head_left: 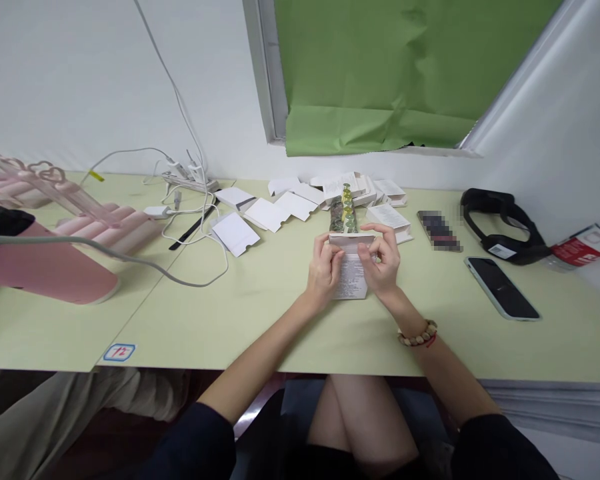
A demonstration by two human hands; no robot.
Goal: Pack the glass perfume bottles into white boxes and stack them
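Both hands hold a white printed paper box (351,280) upright near the table's middle, its top edge between the fingers. My left hand (325,270) is closed on the box's left side. On the right side, my right hand (381,262) pinches it with thumb and bent fingers. Just beyond the box lies a strip of green and yellow round pieces (347,208) beside a dark packet (337,217). Behind and to the left are several flat white boxes (236,233); printed ones (390,219) lie to the right.
Two phones (439,231) (503,288), a black headset (503,223) and a red-labelled bottle (587,245) are on the right. Cables and a power strip (190,180), a pink container (55,270) and pink rolls (115,230) occupy the left. A person's leg (80,407) shows lower left.
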